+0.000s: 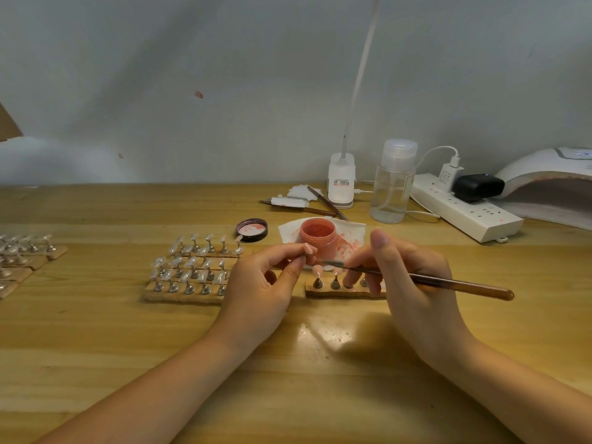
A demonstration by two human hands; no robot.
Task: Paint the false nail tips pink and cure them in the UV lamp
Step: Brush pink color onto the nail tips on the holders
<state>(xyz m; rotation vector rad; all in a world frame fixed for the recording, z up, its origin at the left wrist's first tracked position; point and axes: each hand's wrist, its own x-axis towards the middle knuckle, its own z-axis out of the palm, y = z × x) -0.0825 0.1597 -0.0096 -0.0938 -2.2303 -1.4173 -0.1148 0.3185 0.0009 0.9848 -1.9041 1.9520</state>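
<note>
1. Head view, far left of both hands: rows of unpainted clear nail tips [192, 267] stand on small metal stands set in wooden strips, just left of the left hand; more of them [22, 251] sit well apart at the table [96, 331] edge.

2. Left hand [266, 283] has its thumb and fingers curled and pinching a small stand or nail tip at its fingertips [304, 254]; what exactly it pinches is too small to tell.

3. Between the hands lies a short wooden strip [339, 291], long axis running left to right, with stands pointing upward. A pink-painted nail tip [317, 270] sits on its leftmost stand, tilted up and toward the person.

4. Just beyond the hands sits the open pink paint jar [317, 235] on a stained paper [352, 232], its lid [252, 230] to the left.

5. Right hand [410, 283] grips a brush [432, 279], whose long axis runs left to right; its bristle end points left at the painted tip, nearly touching, so the right hand likely makes the next stroke.

6. Far right of the right hand, behind the power strip [467, 209], the UV lamp [551, 187] opens toward the table.
</note>
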